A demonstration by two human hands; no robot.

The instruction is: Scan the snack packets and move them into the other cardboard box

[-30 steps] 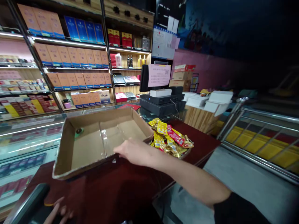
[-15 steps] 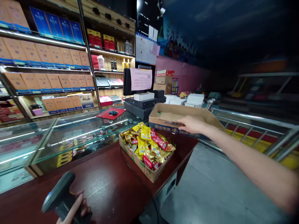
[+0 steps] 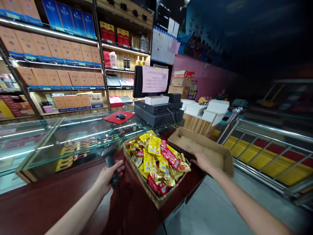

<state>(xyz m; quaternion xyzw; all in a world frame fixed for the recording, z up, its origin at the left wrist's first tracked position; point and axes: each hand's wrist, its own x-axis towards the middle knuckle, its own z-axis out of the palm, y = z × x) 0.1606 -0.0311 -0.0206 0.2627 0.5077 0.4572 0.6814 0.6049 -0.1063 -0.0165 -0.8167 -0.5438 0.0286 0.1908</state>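
My left hand [image 3: 109, 174] is wrapped round the handle of a dark handheld scanner [image 3: 110, 160], just left of a cardboard box [image 3: 156, 199] full of yellow, red and gold snack packets [image 3: 154, 145]. The scanner's head is blurred, and a cable hangs below it. My right hand [image 3: 201, 161] grips the near wall of a second, shallow cardboard box [image 3: 195, 145] behind and to the right of the full one. A small item lies in that box's far left corner. The fingertips of my right hand are partly hidden.
A glass display counter [image 3: 90, 130] runs along the left, with a red mat [image 3: 118, 117] and mouse on it. A monitor [image 3: 154, 80] stands on a dark cash drawer behind the boxes. Metal railings [image 3: 264, 143] are at the right; stocked shelves rise behind.
My left hand has moved right and up with the scanner, towards the full box. The shallow box has come lower with my right hand, down beside the full box. The view has shifted slightly.
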